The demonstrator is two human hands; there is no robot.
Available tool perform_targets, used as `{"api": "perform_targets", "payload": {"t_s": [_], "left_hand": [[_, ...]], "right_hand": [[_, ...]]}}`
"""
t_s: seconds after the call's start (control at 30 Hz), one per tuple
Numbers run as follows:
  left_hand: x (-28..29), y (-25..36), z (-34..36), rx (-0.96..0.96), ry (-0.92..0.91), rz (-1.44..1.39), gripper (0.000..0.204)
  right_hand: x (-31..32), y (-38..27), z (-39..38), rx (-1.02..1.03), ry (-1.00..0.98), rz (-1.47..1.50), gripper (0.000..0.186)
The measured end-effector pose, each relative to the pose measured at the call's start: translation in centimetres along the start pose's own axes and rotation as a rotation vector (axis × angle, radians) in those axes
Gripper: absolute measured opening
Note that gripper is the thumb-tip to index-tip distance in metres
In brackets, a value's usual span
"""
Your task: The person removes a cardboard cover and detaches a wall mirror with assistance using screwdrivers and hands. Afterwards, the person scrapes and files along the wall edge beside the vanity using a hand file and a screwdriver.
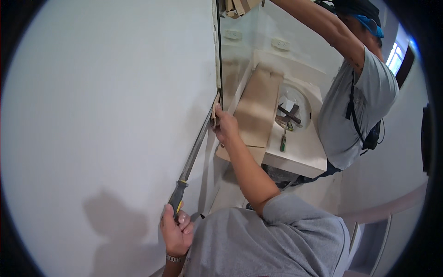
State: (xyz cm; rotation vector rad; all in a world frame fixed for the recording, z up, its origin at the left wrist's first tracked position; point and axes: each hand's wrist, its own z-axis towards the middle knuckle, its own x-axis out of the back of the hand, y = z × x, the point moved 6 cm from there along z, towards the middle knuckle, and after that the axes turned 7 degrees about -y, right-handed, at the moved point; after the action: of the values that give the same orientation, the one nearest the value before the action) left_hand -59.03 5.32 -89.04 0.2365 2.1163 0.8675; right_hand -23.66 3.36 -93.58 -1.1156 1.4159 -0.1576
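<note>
My left hand (176,233), with a metal watch at its wrist, is wrapped round the black and yellow handle of a long steel pry bar (196,150). Its shaft slants up along the white wall, the tip reaching the dark edge of a wall mirror (237,53). At that edge my right hand (227,125) pinches a small folded piece of cardboard (215,114) beside the bar's tip. Whether the tip sits behind the glass is hidden by the cardboard and fingers.
Folded cardboard (256,111) covers part of the washbasin counter (295,159). A hammer (290,113) and a green-handled screwdriver (283,142) lie at the basin (302,99). A co-worker (353,101) in a grey shirt stands right, one arm raised toward the mirror. More cardboard (239,7) shows above.
</note>
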Motion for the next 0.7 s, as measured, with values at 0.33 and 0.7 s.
{"api": "perform_targets", "payload": {"t_s": [0.33, 0.7], "left_hand": [[-1.1, -0.1, 0.2, -0.086, 0.035, 0.054, 0.042], [-1.0, -2.1, 1.3, 0.192, -0.092, -0.053, 0.042]], "right_hand": [[0.1, 0.6, 0.6, 0.070, 0.014, 0.105, 0.027], [0.1, -0.5, 0.9, 0.016, 0.011, 0.078, 0.034]]}}
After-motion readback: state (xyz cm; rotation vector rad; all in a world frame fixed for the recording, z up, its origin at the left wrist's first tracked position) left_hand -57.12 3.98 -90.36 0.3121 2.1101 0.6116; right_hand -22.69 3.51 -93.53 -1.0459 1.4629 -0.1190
